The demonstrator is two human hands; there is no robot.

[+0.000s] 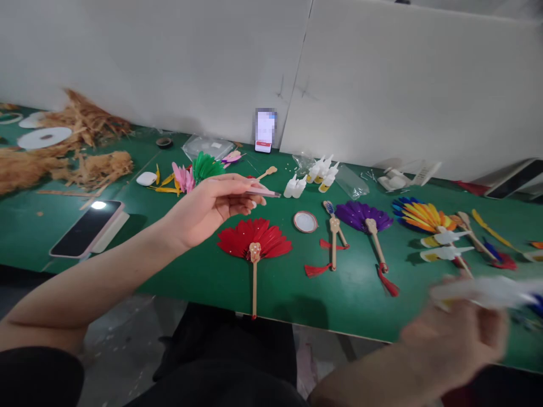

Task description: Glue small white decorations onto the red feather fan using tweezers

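My left hand (203, 210) is raised over the table with its fingers closed on pink tweezers (268, 193), whose tips point right. Below them lies a red feather fan (271, 240) dotted with small beads, its wooden handle towards me. Over the table's right front, my right hand (460, 330) is blurred by motion and grips a white glue bottle (487, 292) with its nozzle to the right. Two similar glue bottles (445, 238) lie just beyond that hand. A shallow round dish (305, 221) with whitish contents sits right of the red fan.
On the green table (297, 299) are a purple fan (360, 215), a yellow-and-blue fan (424, 215), tasselled handles (334, 243) and several upright glue bottles (322, 174). Two phones, one flat (87, 229) and one propped (265, 131), and brown fibre (102, 172) are farther left or back.
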